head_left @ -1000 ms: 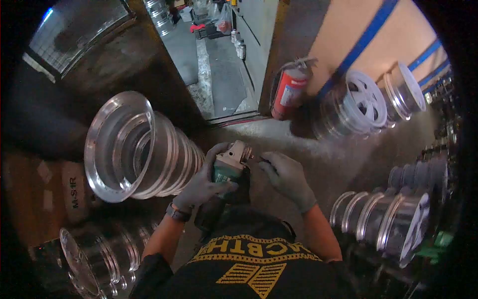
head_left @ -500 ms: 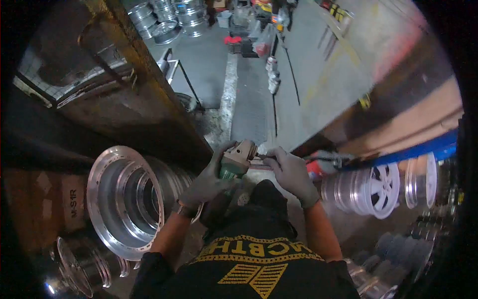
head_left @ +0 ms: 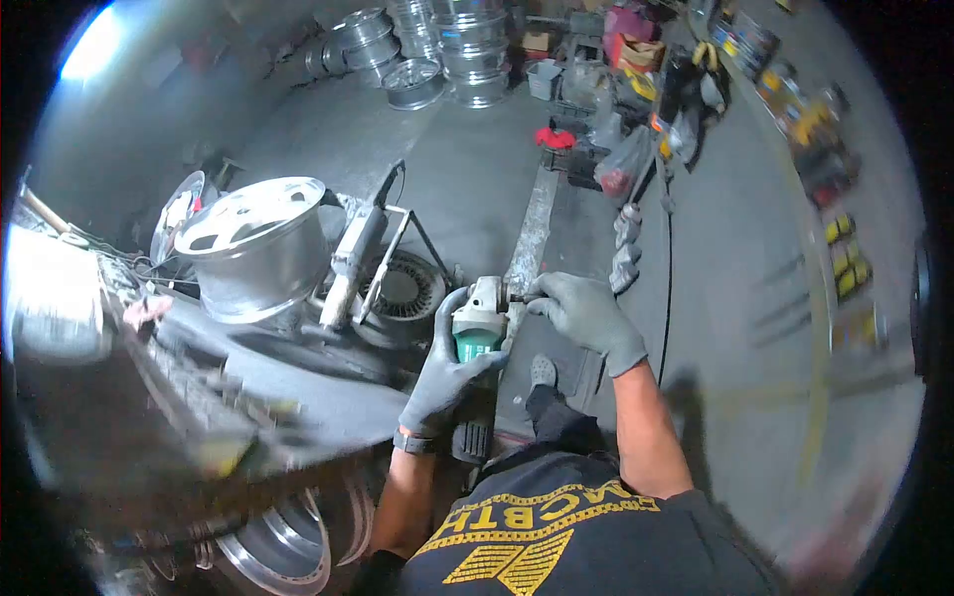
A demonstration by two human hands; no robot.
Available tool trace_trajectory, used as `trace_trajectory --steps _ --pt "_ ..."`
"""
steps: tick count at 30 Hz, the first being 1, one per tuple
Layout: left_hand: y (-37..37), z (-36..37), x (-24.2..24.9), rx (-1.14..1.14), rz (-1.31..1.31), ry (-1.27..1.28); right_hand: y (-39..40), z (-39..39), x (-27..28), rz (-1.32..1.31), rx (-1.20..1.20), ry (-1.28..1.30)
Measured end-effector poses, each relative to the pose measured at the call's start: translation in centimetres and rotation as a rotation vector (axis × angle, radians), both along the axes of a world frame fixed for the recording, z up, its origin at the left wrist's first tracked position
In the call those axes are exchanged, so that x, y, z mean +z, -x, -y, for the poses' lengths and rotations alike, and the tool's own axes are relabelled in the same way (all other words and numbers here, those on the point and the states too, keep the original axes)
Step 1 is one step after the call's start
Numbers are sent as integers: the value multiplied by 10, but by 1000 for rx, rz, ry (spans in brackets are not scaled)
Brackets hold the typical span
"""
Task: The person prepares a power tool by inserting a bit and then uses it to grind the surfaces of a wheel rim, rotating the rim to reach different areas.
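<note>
An angle grinder (head_left: 481, 323) with a green and grey body is upright in front of my torso. My left hand (head_left: 442, 372), in a grey glove, wraps round its body. My gloved right hand (head_left: 586, 316) is at the right side of the grinder's head, its fingers pinched at the small spindle end. Whatever lies between those fingertips is too small to make out. Left of the grinder, a silver wheel (head_left: 260, 248) rests beside a metal frame with a grey cylinder (head_left: 355, 253).
Stacked wheel rims (head_left: 475, 55) stand at the back. Bags (head_left: 624, 159) and a red item (head_left: 555, 138) lie along the floor strip. A cluttered bench (head_left: 298, 382) spans the left. Tools (head_left: 848, 258) are at the right, and more rims (head_left: 283, 546) below left.
The view has moved past the doorway, bringing the bench and silver wheel into sight at left. Both hands remain at the grinder, with the right fingers still at its head.
</note>
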State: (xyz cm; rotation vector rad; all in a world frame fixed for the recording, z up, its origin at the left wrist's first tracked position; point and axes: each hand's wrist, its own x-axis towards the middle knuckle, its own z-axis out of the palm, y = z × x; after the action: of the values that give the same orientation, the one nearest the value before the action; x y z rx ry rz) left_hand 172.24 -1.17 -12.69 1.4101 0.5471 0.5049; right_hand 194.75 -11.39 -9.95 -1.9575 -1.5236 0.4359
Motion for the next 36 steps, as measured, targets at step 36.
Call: trace_trajectory --steps 36 --pt "-400 -590 -24 139 -50 48 -409 -623 -36 274 199 118"
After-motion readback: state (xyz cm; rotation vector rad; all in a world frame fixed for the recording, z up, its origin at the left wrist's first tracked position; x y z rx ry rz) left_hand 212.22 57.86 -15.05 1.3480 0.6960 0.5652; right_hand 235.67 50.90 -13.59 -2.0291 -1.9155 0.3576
